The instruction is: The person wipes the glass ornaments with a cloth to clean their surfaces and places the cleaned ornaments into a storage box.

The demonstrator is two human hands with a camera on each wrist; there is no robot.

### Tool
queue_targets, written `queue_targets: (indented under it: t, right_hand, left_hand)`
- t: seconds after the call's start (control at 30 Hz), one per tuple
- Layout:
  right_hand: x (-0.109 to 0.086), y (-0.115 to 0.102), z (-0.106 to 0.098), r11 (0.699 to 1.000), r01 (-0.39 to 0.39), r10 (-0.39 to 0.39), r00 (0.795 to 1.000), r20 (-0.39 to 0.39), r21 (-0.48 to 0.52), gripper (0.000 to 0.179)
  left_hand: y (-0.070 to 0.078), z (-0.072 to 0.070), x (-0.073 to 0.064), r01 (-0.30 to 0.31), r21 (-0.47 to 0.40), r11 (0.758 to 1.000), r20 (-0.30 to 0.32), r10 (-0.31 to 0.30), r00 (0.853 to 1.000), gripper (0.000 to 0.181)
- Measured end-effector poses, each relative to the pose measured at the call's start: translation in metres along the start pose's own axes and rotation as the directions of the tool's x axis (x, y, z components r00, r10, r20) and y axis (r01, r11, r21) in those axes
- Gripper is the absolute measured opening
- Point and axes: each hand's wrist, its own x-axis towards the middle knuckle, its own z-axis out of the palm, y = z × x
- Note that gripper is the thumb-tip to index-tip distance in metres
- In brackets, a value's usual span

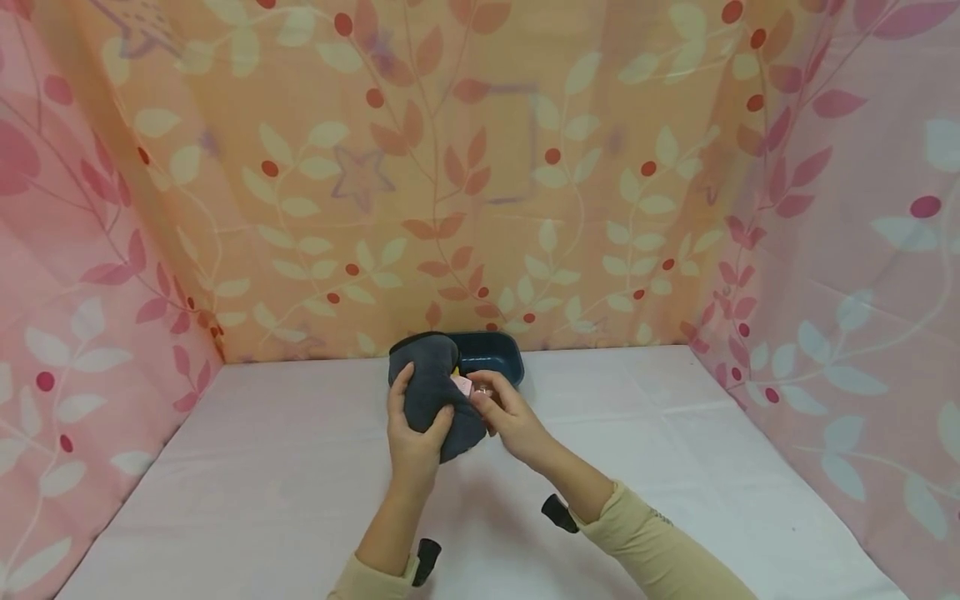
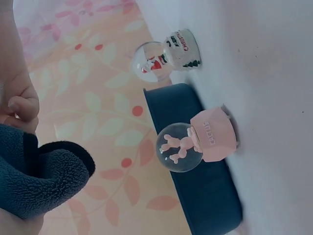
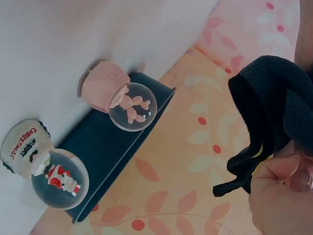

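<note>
In the head view my left hand (image 1: 415,437) grips a dark blue-grey fleecy cloth (image 1: 431,379) with black edging, held up over the table. My right hand (image 1: 521,425) pinches a small snow globe with a pink base (image 1: 462,385) at the cloth's right side. Its clear ball (image 3: 303,181) shows between the fingers in the right wrist view, while the rest is covered by hand and cloth. Beyond the hands stand a pink snow globe marked CACTUS (image 2: 213,134), with a pink figure inside, and a white Merry Christmas snow globe (image 2: 183,50).
A dark blue rectangular basin (image 1: 510,350) stands at the back of the white table (image 1: 300,483), behind the two standing globes. Patterned curtains (image 1: 315,167) enclose the back and both sides.
</note>
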Motion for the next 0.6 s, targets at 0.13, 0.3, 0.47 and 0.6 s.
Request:
queue_targets:
  t: [0.13,0.3,0.47,0.6]
  right_hand:
    - [0.0,0.001,-0.004,1.0,0.014,-0.014,0.999,0.029,0.002,0.039]
    - [-0.002,0.001,-0.012,1.0,-0.009,0.009,1.0,0.014,0.007,0.045]
    - [-0.005,-0.002,-0.015,0.997,-0.048,0.049,0.999,-0.016,0.063,0.053]
    - [-0.006,-0.002,-0.012,0.997,-0.004,0.005,1.0,-0.018,0.073,0.052]
  left_hand:
    - [0.001,-0.004,0.0,0.022,0.024,0.999,0.017,-0.022,1.0,0.07]
    - [0.003,-0.012,0.003,0.058,-0.007,0.998,0.01,-0.057,0.998,0.071]
    - [0.007,-0.012,0.004,0.087,-0.17,0.982,0.094,-0.072,0.993,0.075]
    - [0.006,-0.004,0.002,0.123,-0.187,0.975,0.178,-0.089,0.98,0.078]
